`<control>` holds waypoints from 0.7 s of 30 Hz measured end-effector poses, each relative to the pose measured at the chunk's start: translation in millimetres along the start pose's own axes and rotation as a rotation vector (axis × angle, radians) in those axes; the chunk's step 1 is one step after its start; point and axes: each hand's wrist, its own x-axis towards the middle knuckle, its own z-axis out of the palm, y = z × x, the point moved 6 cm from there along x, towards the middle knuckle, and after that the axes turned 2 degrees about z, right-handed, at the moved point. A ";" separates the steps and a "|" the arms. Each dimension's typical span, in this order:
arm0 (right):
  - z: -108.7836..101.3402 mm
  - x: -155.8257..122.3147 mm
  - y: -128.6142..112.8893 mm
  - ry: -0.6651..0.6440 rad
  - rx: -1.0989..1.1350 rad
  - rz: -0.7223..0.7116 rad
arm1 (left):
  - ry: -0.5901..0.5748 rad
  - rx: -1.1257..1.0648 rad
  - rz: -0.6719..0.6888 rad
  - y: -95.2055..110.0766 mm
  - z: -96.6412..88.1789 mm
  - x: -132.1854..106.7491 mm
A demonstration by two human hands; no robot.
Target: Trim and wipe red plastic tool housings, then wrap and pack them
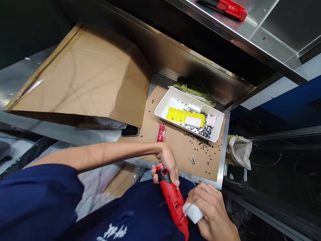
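My left hand (167, 164) is closed around the upper end of a red power tool (173, 201), held over my lap in front of the bench edge. My right hand (213, 214) is closed on a small white block (193, 211) pressed against the tool's lower body. Both hands sit just below the cardboard-covered bench (180, 147).
On the bench stand a white tray (175, 97) with yellow labels and several small black screws, a red part (161, 132), two loose silver screws (192, 158), scattered black screws, a phone (130, 130) and a large cardboard sheet (82, 77). Another red tool (229, 7) lies on the shelf above.
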 end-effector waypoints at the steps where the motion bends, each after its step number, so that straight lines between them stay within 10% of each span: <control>1: 0.7 -0.9 -2.0 -0.006 0.016 -0.044 | -0.058 0.002 0.002 0.2 3.5 -0.4; 4: 1.2 -3.1 -7.7 0.000 0.056 -0.157 | -0.048 0.059 -0.001 0.9 2.5 0.4; 10: -0.8 0.3 -9.0 -0.034 -0.010 -0.068 | 0.377 0.064 0.004 -0.9 -24.2 1.3; 21: -7.6 0.7 -8.4 -0.037 0.089 -0.060 | 0.100 0.036 0.050 -8.5 -11.9 10.5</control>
